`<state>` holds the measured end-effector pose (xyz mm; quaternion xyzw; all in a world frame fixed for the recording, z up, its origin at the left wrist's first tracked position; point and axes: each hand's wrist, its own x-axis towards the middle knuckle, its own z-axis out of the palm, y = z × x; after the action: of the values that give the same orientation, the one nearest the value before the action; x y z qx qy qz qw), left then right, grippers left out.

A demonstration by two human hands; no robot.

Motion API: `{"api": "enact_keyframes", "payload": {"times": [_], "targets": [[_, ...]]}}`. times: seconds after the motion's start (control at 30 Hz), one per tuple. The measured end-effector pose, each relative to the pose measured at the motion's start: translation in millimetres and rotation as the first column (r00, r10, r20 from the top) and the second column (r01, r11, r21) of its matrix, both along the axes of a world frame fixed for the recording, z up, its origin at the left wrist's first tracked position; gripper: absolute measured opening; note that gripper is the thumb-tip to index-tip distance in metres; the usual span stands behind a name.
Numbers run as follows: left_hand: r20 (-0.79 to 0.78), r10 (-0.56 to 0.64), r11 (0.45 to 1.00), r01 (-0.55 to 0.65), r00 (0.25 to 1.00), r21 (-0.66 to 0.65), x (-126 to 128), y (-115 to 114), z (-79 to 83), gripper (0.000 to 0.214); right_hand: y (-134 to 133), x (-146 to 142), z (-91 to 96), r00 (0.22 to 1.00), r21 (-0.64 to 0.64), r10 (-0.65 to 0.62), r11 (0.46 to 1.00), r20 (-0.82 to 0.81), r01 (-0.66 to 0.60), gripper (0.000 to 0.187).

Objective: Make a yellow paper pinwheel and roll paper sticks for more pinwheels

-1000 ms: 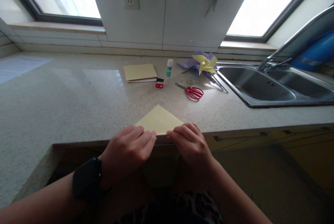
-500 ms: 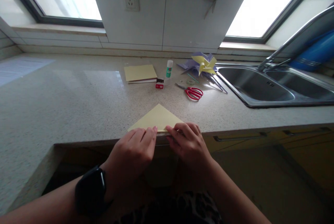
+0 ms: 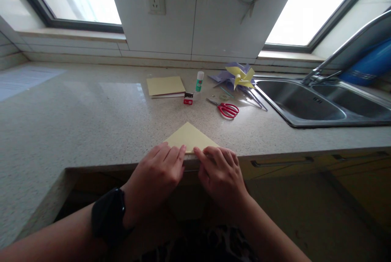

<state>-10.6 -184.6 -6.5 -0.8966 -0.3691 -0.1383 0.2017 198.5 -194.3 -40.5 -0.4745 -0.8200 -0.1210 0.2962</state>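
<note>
Pressing with bent fingers, the left hand point(image 3: 159, 170) and right hand point(image 3: 221, 174) touch the lower edge of a folded yellow paper point(image 3: 190, 138), just below the middle of the frame; whether either pinches it, I cannot tell. The paper lies as a triangle, tip up, at the front of the counter point(image 3: 106, 132). Beyond it, near centre, are scissors point(image 3: 228, 110), a small red box point(image 3: 188, 101), a glue stick point(image 3: 198, 86) and a paper stack point(image 3: 165, 86). Right of centre, a yellow pinwheel point(image 3: 240, 77) lies beside the sink point(image 3: 305, 105).

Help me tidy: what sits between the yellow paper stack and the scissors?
The head view shows a small red box between the yellow paper stack and the scissors; the glue stick stands slightly farther back.
</note>
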Motion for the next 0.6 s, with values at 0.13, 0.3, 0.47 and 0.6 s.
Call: {"api": "enact_keyframes", "payload": {"times": [0.13, 0.3, 0.47, 0.6], "targets": [[0.029, 0.015, 1.0, -0.014, 0.999, -0.021, 1.3, 1.7, -0.6, 0.041, 0.0, -2.7, 0.5, 1.0, -0.002, -0.015, 1.0, -0.019, 0.015, 0.04], [-0.014, 0.071, 0.994, -0.072, 0.997, -0.086, 5.0, -5.4, 0.0, 0.048, -1.3, -4.5, 0.8, 1.0, -0.014, -0.024, 1.0, -0.015, 0.024, 0.041], [-0.032, 0.071, 0.995, -0.073, 0.997, -0.071, 12.0, -18.5, -6.1, 0.057, 0.7, -5.4, 0.2, 1.0, -0.019, -0.009, 1.0, -0.01, 0.009, 0.043], [-0.084, 0.058, 0.998, -0.06, 0.995, -0.02, 15.5, -21.7, -13.3, 0.057, 1.1, -4.8, 0.4, 1.0, -0.003, 0.0, 1.0, 0.007, 0.0, 0.048]]}}
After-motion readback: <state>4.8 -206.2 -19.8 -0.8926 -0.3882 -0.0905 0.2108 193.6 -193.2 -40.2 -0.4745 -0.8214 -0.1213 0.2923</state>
